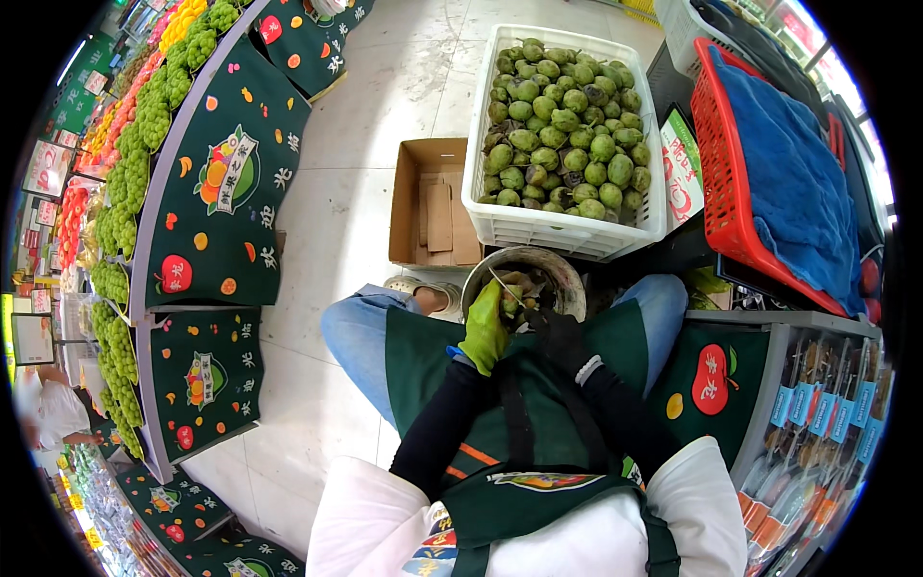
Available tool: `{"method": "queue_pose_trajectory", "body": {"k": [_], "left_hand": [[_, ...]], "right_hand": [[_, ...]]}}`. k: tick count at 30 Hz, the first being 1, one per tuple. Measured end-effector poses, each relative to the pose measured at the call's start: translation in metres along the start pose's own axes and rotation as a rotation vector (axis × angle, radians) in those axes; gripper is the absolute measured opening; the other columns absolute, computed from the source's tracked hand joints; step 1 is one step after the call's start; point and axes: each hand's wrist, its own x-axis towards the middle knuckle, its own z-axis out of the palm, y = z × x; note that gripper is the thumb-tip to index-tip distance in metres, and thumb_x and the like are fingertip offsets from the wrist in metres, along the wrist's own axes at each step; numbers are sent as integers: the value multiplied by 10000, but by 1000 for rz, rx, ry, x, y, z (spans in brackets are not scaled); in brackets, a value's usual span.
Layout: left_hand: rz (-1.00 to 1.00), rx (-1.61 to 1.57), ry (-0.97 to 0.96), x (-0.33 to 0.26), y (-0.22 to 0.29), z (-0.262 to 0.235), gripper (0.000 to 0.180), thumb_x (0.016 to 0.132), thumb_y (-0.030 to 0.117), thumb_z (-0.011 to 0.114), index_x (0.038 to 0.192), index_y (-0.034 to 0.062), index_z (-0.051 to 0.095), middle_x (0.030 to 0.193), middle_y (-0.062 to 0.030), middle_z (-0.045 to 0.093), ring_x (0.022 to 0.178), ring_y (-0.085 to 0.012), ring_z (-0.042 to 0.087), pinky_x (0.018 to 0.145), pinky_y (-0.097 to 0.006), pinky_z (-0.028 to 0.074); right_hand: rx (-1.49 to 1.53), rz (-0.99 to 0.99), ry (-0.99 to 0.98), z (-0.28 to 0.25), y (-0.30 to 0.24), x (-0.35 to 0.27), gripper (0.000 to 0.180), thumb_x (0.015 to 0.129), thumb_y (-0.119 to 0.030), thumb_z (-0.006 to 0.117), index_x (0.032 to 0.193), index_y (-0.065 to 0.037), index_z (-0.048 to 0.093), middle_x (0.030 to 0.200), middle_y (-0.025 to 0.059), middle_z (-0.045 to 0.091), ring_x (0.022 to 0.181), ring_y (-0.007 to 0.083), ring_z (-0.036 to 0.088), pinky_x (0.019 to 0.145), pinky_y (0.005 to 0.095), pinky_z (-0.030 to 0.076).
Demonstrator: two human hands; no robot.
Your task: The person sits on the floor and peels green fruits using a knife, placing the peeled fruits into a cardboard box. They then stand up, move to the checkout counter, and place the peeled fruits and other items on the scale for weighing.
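Note:
Between my knees stands a round, dirty bucket (574, 281), with brownish and greenish scraps inside. My left hand (484, 332), in a yellow-green glove, is closed over the bucket's near left side. My right hand (561, 338), in a dark glove, is closed beside it at the near right rim. What either hand grips is hidden by the fingers and too small to make out. A thin pale strip (503, 285) slants across the bucket by my left fingers; I cannot tell what it is. Beyond the bucket, a white plastic crate (538, 231) holds many green, dark-blotched round fruits (567, 120).
An open cardboard box (409, 207) sits left of the crate. To the right, a red basket (726, 216) holds blue cloth (793, 163). A rack of hanging packets (817, 413) stands near right. Fruit displays with dark green skirts (216, 192) line the left. Another person (62, 409) is at far left.

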Motion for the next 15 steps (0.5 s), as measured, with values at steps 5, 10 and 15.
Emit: {"method": "queue_pose_trajectory", "body": {"k": [5, 10, 15], "left_hand": [[-137, 72, 77, -9, 20, 14, 508, 955, 455, 445, 1168, 7, 553, 946, -104, 632, 814, -198, 612, 662, -280, 519], [-179, -135, -135, 5, 12, -1, 565, 943, 512, 404, 1097, -2, 580, 845, -88, 614, 784, -213, 625, 565, -260, 488], [-173, -302, -200, 5, 7, 7, 580, 943, 497, 382, 1046, -32, 596, 826, -109, 624, 770, -234, 615, 603, -297, 483]], "right_hand": [[97, -98, 8, -8, -11, -7, 341, 955, -332, 487, 961, -48, 674, 818, 188, 661, 751, 355, 643, 641, 425, 490], [197, -143, -12, -8, -23, -10, 477, 963, -440, 451, 835, -25, 650, 731, 194, 625, 702, 380, 608, 636, 448, 457], [125, -135, -61, -9, -27, -9, 480, 953, -461, 454, 857, -38, 658, 735, 187, 634, 702, 370, 614, 636, 453, 454]]}}
